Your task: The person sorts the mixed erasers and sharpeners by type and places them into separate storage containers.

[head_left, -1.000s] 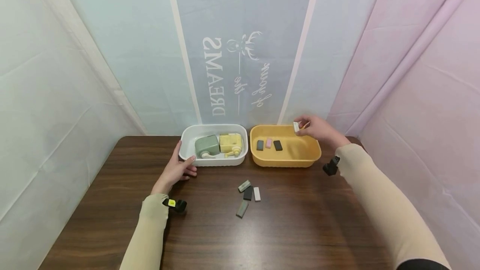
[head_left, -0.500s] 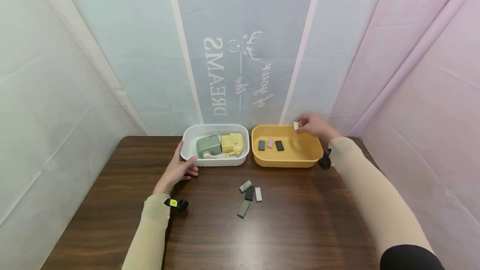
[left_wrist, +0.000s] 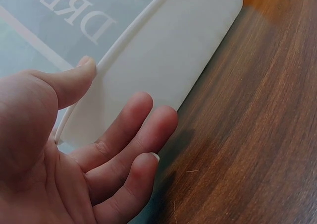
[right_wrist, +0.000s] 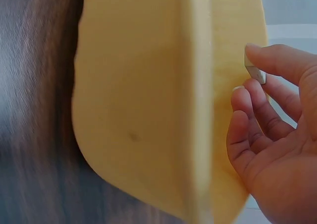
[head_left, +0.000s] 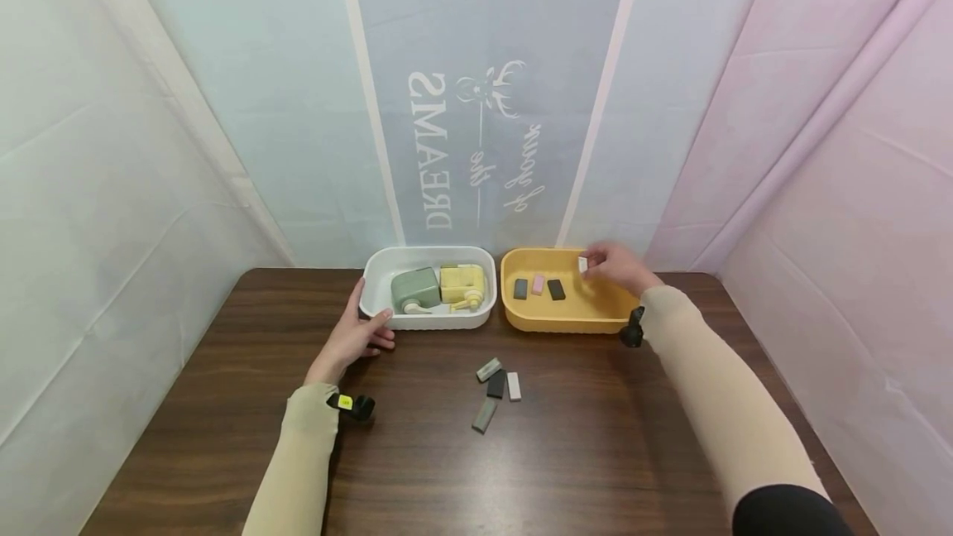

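Note:
My right hand [head_left: 616,265] pinches a small white block [head_left: 583,265] between thumb and fingertips over the right part of the yellow tub [head_left: 564,325]. In the right wrist view that block [right_wrist: 255,71] is pale, with a faint mark on one face. Lying on the tub's floor are a grey block [head_left: 520,289], a pink block [head_left: 538,284] and a black block [head_left: 556,289]. My left hand [head_left: 351,339] rests at the front left corner of the white tub [head_left: 439,322]. Its thumb lies on the rim, and the other visible fingers [left_wrist: 136,179] are loosely bent beside the wall.
Inside the white tub lie a green pump bottle [head_left: 415,288] and a yellow pump bottle [head_left: 462,281]. On the table [head_left: 417,470], before the tubs, are two greenish blocks, with a dark block [head_left: 496,384] and a white block [head_left: 514,386]. A fabric backdrop [head_left: 313,106] stands behind.
My right hand has come lower into the yellow tub with the white block still pinched, and its forearm has shifted left. My left hand stays at the white tub's corner.

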`<state>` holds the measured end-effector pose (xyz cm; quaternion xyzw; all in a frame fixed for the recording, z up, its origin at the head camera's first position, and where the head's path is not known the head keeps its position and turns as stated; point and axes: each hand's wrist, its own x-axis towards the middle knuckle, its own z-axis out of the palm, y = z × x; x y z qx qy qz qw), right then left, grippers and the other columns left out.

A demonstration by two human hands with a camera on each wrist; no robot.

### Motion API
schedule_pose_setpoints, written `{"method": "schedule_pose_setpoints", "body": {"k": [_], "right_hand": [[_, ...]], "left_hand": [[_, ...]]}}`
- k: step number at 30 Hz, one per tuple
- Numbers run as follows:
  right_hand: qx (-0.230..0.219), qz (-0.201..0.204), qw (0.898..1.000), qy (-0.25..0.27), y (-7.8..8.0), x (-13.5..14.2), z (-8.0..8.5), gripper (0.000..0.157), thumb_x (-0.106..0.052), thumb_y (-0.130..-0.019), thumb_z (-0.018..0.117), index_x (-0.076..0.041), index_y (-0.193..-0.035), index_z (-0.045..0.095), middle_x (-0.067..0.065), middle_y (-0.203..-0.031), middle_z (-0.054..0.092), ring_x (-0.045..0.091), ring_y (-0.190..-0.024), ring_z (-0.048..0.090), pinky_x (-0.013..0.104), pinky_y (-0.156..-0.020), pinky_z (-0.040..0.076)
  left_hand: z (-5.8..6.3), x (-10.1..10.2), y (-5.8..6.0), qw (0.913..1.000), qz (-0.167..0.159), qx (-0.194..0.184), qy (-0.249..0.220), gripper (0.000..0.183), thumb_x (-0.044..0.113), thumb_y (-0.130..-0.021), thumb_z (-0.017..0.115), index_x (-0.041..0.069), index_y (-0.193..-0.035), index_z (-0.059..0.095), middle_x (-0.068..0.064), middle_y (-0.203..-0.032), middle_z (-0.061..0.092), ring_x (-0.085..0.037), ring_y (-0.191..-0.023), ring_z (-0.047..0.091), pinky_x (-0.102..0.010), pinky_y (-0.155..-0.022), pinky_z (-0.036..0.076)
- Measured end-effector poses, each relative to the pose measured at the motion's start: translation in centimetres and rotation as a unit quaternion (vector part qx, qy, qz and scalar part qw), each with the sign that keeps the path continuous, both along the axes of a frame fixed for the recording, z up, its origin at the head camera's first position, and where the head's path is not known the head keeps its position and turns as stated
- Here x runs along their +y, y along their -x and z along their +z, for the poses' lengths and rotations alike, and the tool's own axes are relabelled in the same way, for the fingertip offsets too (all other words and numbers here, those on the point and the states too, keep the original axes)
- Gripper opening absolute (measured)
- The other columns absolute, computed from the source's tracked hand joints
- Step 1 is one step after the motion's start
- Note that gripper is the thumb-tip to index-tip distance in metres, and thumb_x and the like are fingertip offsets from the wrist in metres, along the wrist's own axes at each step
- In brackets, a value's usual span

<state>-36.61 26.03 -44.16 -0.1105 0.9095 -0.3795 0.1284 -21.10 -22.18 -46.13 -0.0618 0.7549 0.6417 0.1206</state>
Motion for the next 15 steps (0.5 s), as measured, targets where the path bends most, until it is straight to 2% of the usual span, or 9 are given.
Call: {"method": "schedule_pose_setpoints", "body": {"k": [5,11,15], "right_hand": [[-0.007,-0.006,1.000,0.009,-0.4,-0.6,-1.2,0.046,-0.007,-0.088,0.072,0.007,-0.130,0.058,0.021,-0.112,0.060,0.031,-0.102,0.055,0.040,-0.087,0.045],[-0.010,-0.010,1.000,0.024,-1.0,-0.7,-2.7,0.046,-0.004,-0.088,0.072,0.007,-0.130,0.058,0.018,-0.106,0.060,0.027,-0.092,0.055,0.035,-0.078,0.048],[-0.003,-0.012,1.000,0.012,-1.0,-0.7,-3.8,0.046,-0.006,-0.087,0.075,0.006,-0.129,0.060,0.018,-0.107,0.062,0.024,-0.092,0.055,0.031,-0.075,0.046]], "left_hand": [[-0.3,0.0,-0.1,1.0000,-0.001,0.004,0.004,0.091,0.026,-0.102,0.060,0.029,-0.160,-0.010,-0.027,-0.091,0.070,-0.039,-0.082,0.072,-0.044,-0.068,0.056],[-0.5,0.0,-0.4,0.9999,-0.006,0.008,0.010,0.091,0.027,-0.102,0.059,0.029,-0.160,-0.011,-0.029,-0.094,0.070,-0.039,-0.084,0.072,-0.044,-0.070,0.056],[-0.9,-0.1,-0.2,0.9999,-0.004,0.010,0.009,0.091,0.027,-0.102,0.059,0.030,-0.160,-0.011,-0.029,-0.093,0.070,-0.040,-0.084,0.071,-0.044,-0.070,0.056]]}}
